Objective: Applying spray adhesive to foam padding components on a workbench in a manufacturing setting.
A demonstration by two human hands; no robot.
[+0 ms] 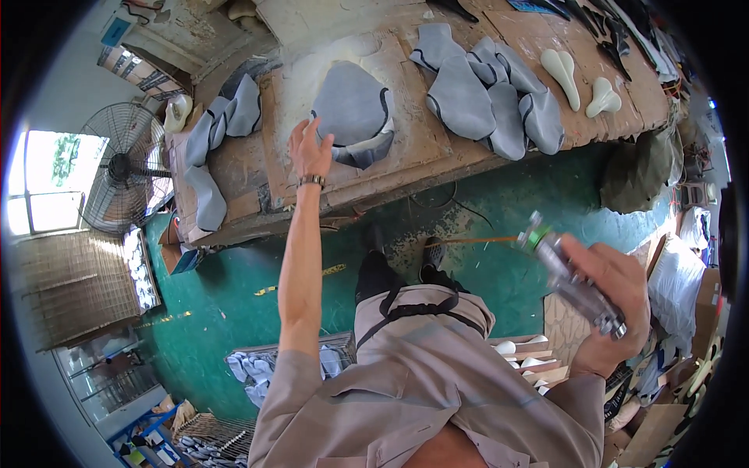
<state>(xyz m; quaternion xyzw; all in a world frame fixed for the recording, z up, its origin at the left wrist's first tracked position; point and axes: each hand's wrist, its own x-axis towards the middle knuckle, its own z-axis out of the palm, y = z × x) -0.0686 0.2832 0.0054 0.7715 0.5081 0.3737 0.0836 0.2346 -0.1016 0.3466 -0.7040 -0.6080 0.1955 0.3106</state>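
My right hand (612,292) is wrapped round a silver spray gun (573,277) with a green ring near its tip, raised above the floor on the right. My left hand (310,152) reaches over the workbench (421,156), its fingers apart at the left edge of a grey fabric saddle cover (349,101). Whether the fingertips touch that cover I cannot tell. The cover lies spread on a board dusted with pale residue; its near edge is dark and folded.
Several grey covers (460,97) lie right of the board, and more (204,199) at its left. Two white saddle shells (560,74) rest farther right. A large fan (117,165) stands left of the bench. Below are a green floor (211,312) and a rack of shells (538,363).
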